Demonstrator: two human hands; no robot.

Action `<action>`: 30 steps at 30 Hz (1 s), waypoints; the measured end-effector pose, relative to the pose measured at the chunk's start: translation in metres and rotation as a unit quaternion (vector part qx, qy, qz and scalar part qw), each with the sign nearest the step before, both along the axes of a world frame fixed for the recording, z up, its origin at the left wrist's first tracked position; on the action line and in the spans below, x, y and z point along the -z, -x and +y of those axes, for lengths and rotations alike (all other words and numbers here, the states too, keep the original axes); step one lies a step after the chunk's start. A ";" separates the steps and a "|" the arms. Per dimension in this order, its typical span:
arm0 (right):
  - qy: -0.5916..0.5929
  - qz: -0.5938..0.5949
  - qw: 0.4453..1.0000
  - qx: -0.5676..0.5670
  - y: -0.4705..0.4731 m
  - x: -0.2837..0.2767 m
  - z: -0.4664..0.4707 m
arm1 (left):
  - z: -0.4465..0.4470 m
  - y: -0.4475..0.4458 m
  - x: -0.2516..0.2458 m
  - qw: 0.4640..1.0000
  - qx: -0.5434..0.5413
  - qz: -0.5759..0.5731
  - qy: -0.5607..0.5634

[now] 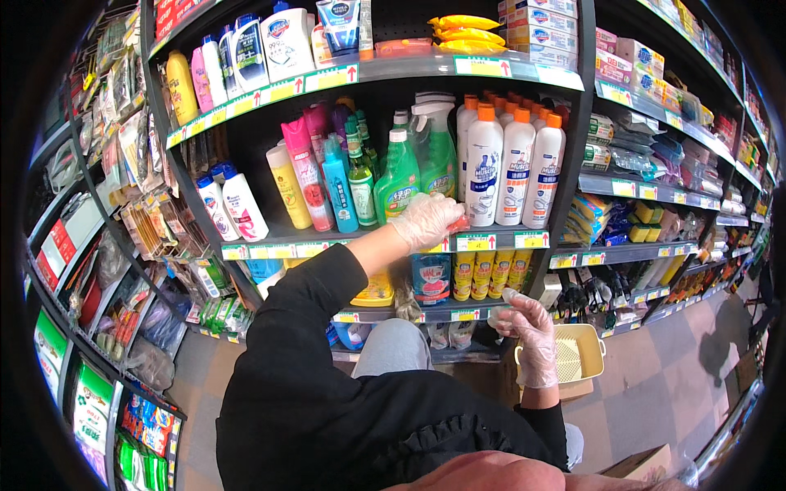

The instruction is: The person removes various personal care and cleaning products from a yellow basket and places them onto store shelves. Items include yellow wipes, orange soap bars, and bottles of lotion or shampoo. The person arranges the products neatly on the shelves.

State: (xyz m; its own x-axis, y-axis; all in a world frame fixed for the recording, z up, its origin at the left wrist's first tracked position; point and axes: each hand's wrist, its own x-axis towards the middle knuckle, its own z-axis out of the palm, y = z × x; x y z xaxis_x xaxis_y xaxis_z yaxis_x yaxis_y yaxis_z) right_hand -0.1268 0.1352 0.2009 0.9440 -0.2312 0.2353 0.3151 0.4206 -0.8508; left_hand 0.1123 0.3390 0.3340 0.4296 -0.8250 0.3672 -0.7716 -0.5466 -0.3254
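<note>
My left hand (428,220), in a clear plastic glove, reaches to the front edge of the middle shelf (405,244). Its fingers close on a small red item (459,224), mostly covered by the hand. Just behind stand a green cleaner bottle (396,169) and green spray bottles with white trigger heads (439,147). White Mr Muscle bottles with orange caps (485,166) are right of the hand. Lower down, my right hand (529,334), also gloved, hovers before the bottom shelves with its fingers bent and apart, nothing visible in them.
Below the middle shelf are yellow canisters (484,274) and a blue pouch (431,278). A cream plastic basket (580,353) sits low at my right, near a cardboard box (642,466). Spray cans (307,175) and shampoo bottles (242,205) line the shelf leftward.
</note>
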 end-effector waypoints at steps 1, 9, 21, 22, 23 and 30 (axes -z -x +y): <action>-0.001 0.001 1.000 -0.004 0.001 -0.001 0.001 | 0.000 0.001 0.000 1.000 -0.006 0.010 -0.008; -0.003 0.034 0.999 0.027 0.001 -0.004 0.001 | -0.002 0.076 0.004 0.665 0.218 0.467 0.541; -0.080 -0.009 0.996 0.027 0.008 -0.017 0.015 | -0.038 0.137 0.076 0.321 0.178 0.796 0.482; -0.084 -0.010 0.996 0.036 0.008 -0.018 0.015 | -0.042 0.140 0.081 0.335 0.159 0.786 0.494; -0.086 0.000 0.995 0.045 0.008 -0.016 0.013 | -0.043 0.142 0.083 0.357 0.150 0.784 0.485; -0.044 0.048 0.998 0.025 0.013 -0.015 -0.003 | -0.045 0.136 0.077 0.488 0.123 0.724 0.472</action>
State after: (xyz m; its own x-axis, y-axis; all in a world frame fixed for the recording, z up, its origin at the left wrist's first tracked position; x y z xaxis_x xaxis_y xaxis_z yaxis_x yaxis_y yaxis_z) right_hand -0.1397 0.1322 0.2154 0.9481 -0.2939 0.1216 0.2566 0.4811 -0.8382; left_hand -0.0241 0.2942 0.2575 0.7336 -0.6732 0.0928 0.1002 0.2422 0.9651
